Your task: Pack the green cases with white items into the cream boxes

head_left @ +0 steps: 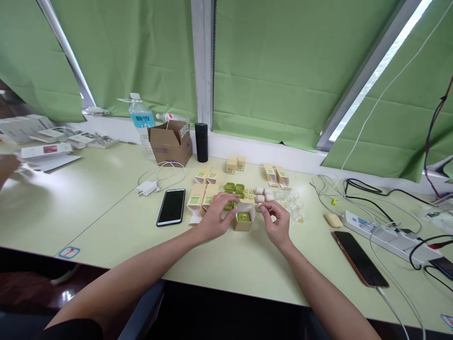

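A small cardboard box [243,225] stands with its top flaps up in front of me. Inside it lies a green tray [244,216] with a small ring-like piece in its middle. At the box's left side is my left hand [216,216], its fingers and thumb apart, reaching to the flap; whether they touch it I cannot tell. My right hand [276,224] is just right of the box, thumb and forefinger pinched together; what they hold is too small to make out. Behind the hands sit green square cups [239,188], small yellow pieces [250,196], pale cylinders [268,191] and clear domed covers [300,216].
Flattened or open cartons [197,197] stand left, more [276,175] behind. A phone [171,208], charger [146,188], brown box [171,143] and black cylinder [201,142] are left. Right lie another phone [360,259], a power strip [382,236] and cables. Another person's hand [7,167] is far left.
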{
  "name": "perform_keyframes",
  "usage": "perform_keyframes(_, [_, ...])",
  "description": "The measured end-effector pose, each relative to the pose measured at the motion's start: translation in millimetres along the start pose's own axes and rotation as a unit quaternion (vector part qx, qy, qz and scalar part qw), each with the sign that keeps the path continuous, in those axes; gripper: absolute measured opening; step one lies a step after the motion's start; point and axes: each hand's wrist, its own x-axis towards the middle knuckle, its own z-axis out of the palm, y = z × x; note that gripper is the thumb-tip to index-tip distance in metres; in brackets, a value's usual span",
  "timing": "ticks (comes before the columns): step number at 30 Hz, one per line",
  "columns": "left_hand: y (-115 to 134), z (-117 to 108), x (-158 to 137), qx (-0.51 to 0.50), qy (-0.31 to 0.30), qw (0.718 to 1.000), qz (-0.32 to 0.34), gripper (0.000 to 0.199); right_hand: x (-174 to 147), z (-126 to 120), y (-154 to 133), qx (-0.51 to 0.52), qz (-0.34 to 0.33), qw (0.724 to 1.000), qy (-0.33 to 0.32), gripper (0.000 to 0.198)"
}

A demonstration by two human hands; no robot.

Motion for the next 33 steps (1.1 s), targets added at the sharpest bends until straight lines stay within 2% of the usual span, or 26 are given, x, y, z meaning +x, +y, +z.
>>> perform_keyframes(2, [-0.5,-2.9,0.4,0.023,0.044,0.998,0.035,0.012,-0.9,0.1,1.0,-0.002,-0.012,1.000,-0.006,0.026])
perform_keyframes(4, [-0.3,-4.7,0.0,0.051,0.066,0.994,0.067,0.013,-1.1,0.1,0.9,-0.008,-0.028,1.000,-0.011,0.029])
perform_keyframes(10, [0.2,0.4,-5.8,0.096,0.023,0.988,0.118,0.037,-1.6,0.5,0.9,-0.015,-0.061,0.998,-0.024,0.028])
perform_keyframes(16, [-1.3,5.0,-9.6,0.119,-0.017,0.987,0.110,0.040,-5.1,3.9,2.3,-0.030,-0.074,0.995,-0.067,0.028])
perform_keyframes(22, [-1.3,5.9,-9.4,0.109,-0.020,0.989,0.100,0.039,-6.6,5.0,0.3,-0.068,-0.099,0.987,-0.108,0.027])
perform_keyframes(33, [-0.7,4.4,-8.7,0.111,-0.009,0.987,0.115,0.031,-8.1,3.1,0.2,-0.142,-0.215,0.960,-0.113,0.020])
